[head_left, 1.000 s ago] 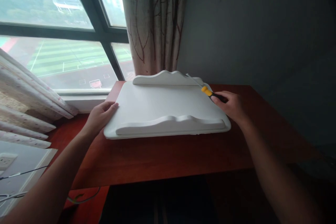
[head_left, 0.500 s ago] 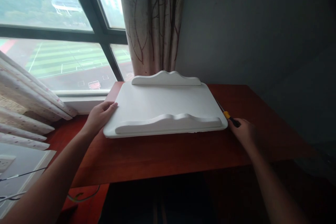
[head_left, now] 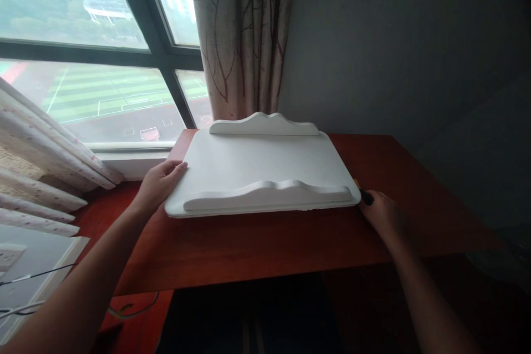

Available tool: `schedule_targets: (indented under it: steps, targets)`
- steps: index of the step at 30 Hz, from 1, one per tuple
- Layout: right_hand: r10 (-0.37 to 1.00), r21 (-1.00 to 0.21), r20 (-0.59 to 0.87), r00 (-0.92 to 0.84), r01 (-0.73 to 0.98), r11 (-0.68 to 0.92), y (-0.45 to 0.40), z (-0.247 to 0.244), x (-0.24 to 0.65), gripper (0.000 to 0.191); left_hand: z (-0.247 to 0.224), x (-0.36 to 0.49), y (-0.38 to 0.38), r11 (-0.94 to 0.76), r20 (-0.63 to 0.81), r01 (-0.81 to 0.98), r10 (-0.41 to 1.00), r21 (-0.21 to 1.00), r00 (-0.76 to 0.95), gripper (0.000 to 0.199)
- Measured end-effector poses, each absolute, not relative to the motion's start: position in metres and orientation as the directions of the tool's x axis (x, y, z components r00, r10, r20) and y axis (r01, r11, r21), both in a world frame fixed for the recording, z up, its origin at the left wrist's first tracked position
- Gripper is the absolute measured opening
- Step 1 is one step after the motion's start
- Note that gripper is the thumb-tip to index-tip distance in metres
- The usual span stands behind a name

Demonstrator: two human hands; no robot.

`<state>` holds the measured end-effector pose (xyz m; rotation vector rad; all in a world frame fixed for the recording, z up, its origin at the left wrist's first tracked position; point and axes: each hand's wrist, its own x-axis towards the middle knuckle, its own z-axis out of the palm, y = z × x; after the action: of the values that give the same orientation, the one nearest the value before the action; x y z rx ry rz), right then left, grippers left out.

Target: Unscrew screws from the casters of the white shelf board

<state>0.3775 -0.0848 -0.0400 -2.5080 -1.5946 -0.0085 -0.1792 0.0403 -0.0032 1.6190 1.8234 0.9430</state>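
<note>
A white board [head_left: 265,160] with rounded corners lies on the reddish-brown table [head_left: 257,243]. Wavy-edged white strips stand along its far edge [head_left: 265,126] and its near edge [head_left: 269,196]. My left hand [head_left: 160,185] grips the board's left edge, thumb on top and the other fingers out of sight beneath. At the near right corner, my right hand [head_left: 384,213] is closed on a screwdriver [head_left: 366,197] with a black and yellow handle. The board's edge hides the screwdriver's shaft and most of the yellow part.
Behind the table hang a patterned curtain [head_left: 244,33] and a grey wall [head_left: 373,55]. A window [head_left: 103,88] is at the left, with another curtain [head_left: 45,138] below it. Wall socket [head_left: 9,257] and cables [head_left: 135,314] are at the lower left.
My right hand has shifted slightly, and the screwdriver's shaft, visible before beside the board's right edge, is now hidden. My left hand keeps its hold on the board.
</note>
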Motion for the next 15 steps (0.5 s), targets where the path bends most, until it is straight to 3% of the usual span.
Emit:
schedule_targets:
  steps: [6, 9, 12, 15]
  targets:
    - [0.904, -0.103, -0.02, 0.428, 0.898, -0.427, -0.082, -0.032, 0.378, 0.042, -0.003, -0.18, 0.039, 0.044, 0.066, 0.621, 0.986, 0.783, -0.153, 0.055]
    - [0.919, -0.148, 0.032, 0.394, 0.911, -0.385, -0.079, -0.031, 0.384, 0.042, -0.002, -0.18, 0.039, 0.053, 0.055, 0.616, 0.986, 0.786, -0.155, 0.056]
    - [0.911, -0.367, 0.148, 0.386, 0.877, -0.311, -0.067, -0.028, 0.391, 0.039, -0.002, -0.183, 0.041, 0.071, 0.015, 0.599, 0.99, 0.798, -0.138, 0.057]
    - [0.91, -0.624, 0.101, 0.401, 0.738, -0.256, -0.046, -0.019, 0.393, 0.041, -0.002, -0.189, 0.049, 0.11, -0.064, 0.549, 0.993, 0.829, -0.102, 0.066]
